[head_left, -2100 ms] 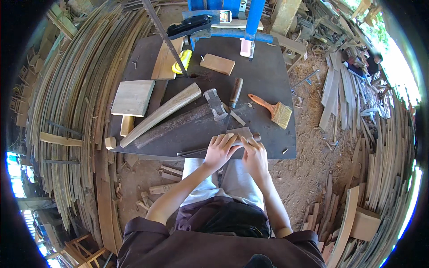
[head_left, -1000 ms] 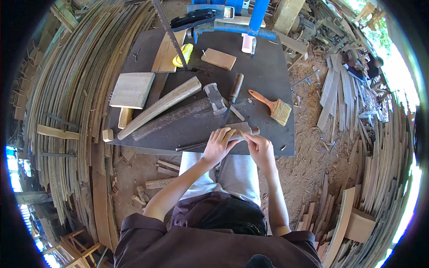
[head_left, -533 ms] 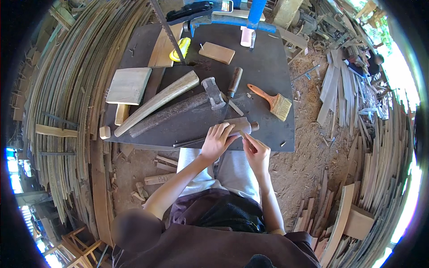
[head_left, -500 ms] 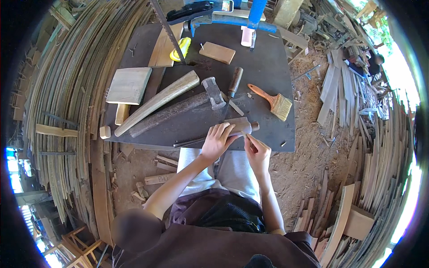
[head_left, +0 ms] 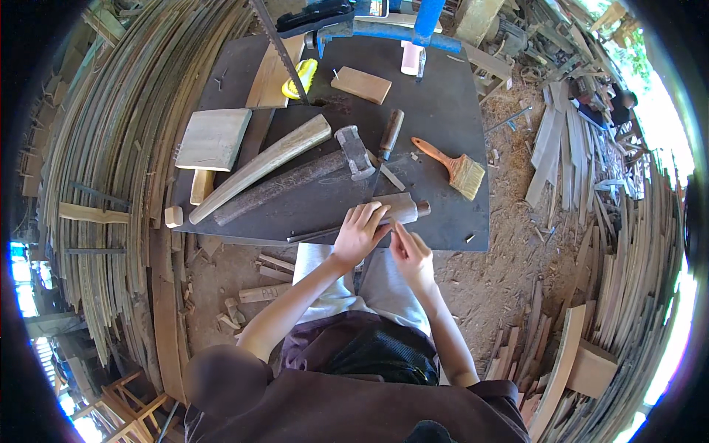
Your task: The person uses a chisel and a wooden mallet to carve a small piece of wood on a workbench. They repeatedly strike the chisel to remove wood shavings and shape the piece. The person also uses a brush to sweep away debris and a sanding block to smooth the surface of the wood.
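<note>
At the near edge of the dark worktable [head_left: 443,221], my left hand [head_left: 360,235] is closed over a wooden block with a rounded peg-like end [head_left: 399,208]. Its thumb points toward my right hand [head_left: 412,260]. The right hand's fingers are pinched together against the block's near side. Whatever they hold, if anything, is too small or hidden to make out. A thin dark strip [head_left: 314,235] sticks out to the left from under my left hand. Just beyond the hands lie a sledgehammer [head_left: 355,153], a wooden-handled tool [head_left: 391,134] and a paintbrush [head_left: 464,174].
A curved wooden handle [head_left: 262,168] and a pale board [head_left: 213,139] lie at left. Farther back are a flat wood block [head_left: 361,85], a yellow object [head_left: 299,79], an upright saw blade [head_left: 279,48] and a blue metal frame [head_left: 399,33]. Stacked planks [head_left: 111,184] flank the table.
My right hand has shifted a little to the left along the block's near side, closer to my left thumb. My left hand keeps its hold in about the same place.
</note>
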### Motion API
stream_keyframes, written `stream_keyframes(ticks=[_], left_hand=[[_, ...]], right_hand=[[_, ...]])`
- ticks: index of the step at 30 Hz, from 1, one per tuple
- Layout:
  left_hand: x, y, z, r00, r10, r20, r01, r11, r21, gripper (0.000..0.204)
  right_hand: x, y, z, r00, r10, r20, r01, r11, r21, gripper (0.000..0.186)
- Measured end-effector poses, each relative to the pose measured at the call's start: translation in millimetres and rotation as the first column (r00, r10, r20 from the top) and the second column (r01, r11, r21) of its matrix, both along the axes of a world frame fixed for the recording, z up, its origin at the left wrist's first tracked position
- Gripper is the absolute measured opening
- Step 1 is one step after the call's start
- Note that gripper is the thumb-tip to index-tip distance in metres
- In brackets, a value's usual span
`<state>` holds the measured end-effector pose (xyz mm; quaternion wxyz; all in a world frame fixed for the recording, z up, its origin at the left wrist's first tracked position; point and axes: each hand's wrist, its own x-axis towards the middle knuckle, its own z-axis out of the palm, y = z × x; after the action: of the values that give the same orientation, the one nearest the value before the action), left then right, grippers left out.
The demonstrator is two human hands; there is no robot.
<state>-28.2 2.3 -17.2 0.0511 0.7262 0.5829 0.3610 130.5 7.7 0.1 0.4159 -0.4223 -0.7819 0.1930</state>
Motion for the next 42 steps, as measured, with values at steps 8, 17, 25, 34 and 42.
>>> stream_keyframes(ticks=[8, 17, 25, 34, 42], left_hand=[[0, -1, -2, 1.000, 0.003, -0.003, -0.003, 1.000, -0.008, 0.043], [-1, -1, -2, 1.000, 0.014, -0.003, -0.014, 1.000, 0.006, 0.042], [0, 0, -3, 1.000, 0.025, -0.003, -0.025, 0.999, 0.025, 0.044], [2, 0, -5, 0.999, 0.033, 0.022, -0.034, 0.999, 0.028, 0.042], [0, -1, -3, 0.999, 0.030, 0.012, -0.030, 0.999, -0.013, 0.040]], right_hand=[[0, 1, -4, 0.998, 0.008, 0.066, -0.014, 0.996, 0.093, 0.035], [5, 10, 2, 0.999, -0.019, -0.043, 0.019, 1.000, 0.015, 0.035], [4, 10, -6, 0.996, -0.056, -0.066, 0.059, 0.998, 0.033, 0.032], [7, 19, -2, 0.997, -0.070, 0.010, 0.069, 0.994, 0.081, 0.034], [5, 17, -2, 0.995, -0.088, -0.035, 0.088, 0.996, 0.001, 0.033]])
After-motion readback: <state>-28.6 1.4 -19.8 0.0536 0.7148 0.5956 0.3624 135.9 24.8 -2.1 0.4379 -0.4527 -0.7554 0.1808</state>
